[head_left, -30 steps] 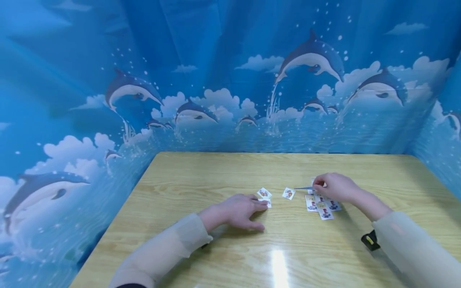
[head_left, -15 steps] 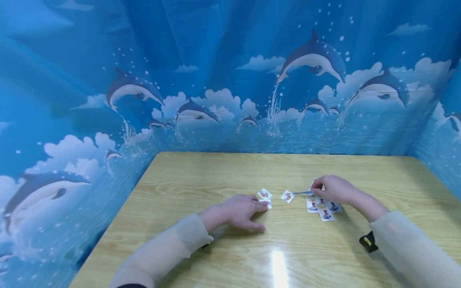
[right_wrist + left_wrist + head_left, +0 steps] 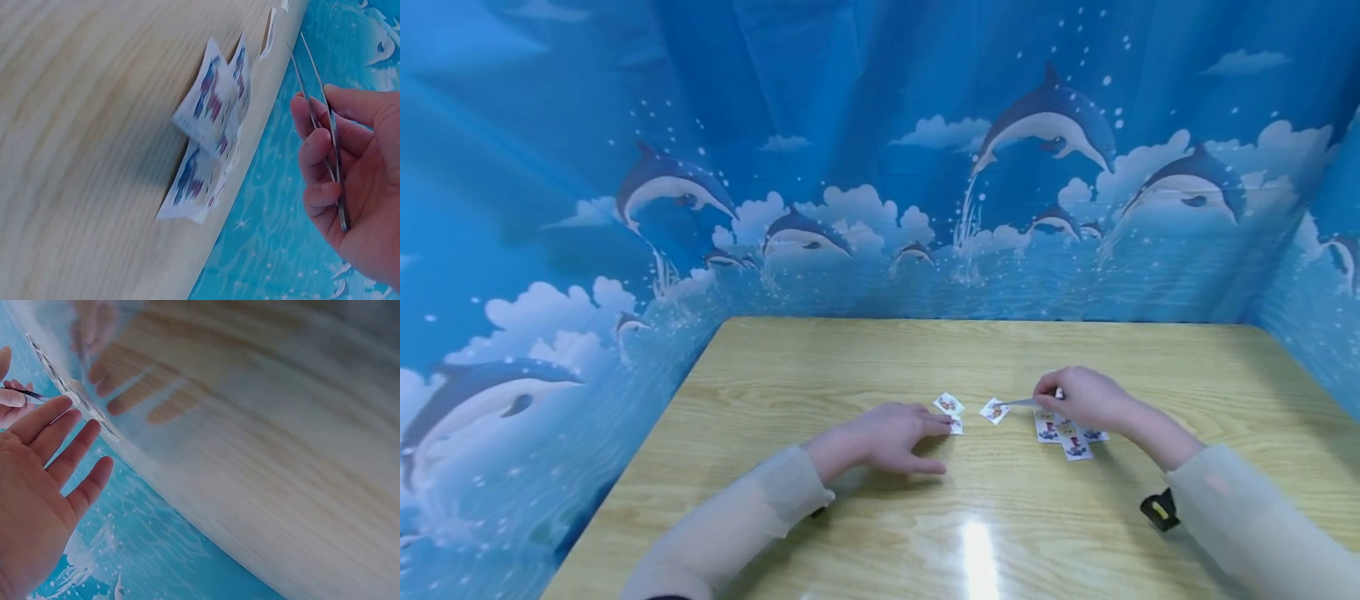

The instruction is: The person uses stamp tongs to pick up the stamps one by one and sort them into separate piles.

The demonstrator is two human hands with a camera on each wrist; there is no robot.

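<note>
My right hand [image 3: 1086,398] holds metal tweezers [image 3: 334,144] between thumb and fingers. In the head view their tips reach over a small square picture sticker [image 3: 994,412] lying alone on the table. The right wrist view shows the two tweezer arms slightly apart at the tips. My left hand [image 3: 887,437] lies with fingers spread. Its fingertips cover part of a small white piece [image 3: 956,426], and a second small picture piece [image 3: 948,403] sits just beyond them. Below my right hand is an overlapping cluster of printed picture pieces [image 3: 1075,443], some with lifted edges.
The wooden table [image 3: 820,358] extends on all sides of the pieces. A blue dolphin-print curtain [image 3: 850,167] hangs behind its far edge. Beside the right sleeve is a small black object with yellow on it [image 3: 1161,510].
The right hand and tweezers have moved a little left and nearer, so the tips now overlap the lone sticker, which has shifted slightly the same way. The left hand has stayed in place.
</note>
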